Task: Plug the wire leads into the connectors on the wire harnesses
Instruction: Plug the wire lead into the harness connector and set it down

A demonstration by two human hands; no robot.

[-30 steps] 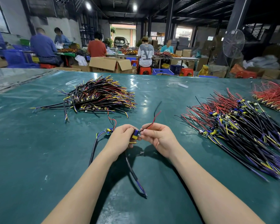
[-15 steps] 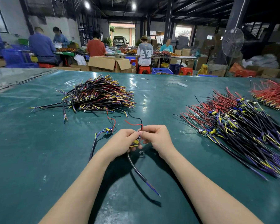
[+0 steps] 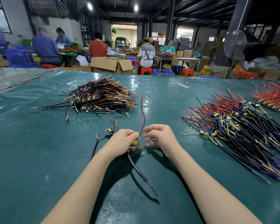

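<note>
Green table, seated view, both forearms in frame.

Left hand is closed around a small board with yellow parts, pinching it between thumb and fingers just above the table. A pair of red and black leads rises from the board, curving up and away. A black cable hangs from the same board toward the viewer, its blue end lying on the table.

Right hand sits just beside the leads with its fingers loosely curled and holding nothing; fingertip contact with the leads is unclear from this angle.

A second harness lies on the table just left of the left hand. A dark wire pile lies far left, a mixed pile to the right and a red pile at the far right.
</note>
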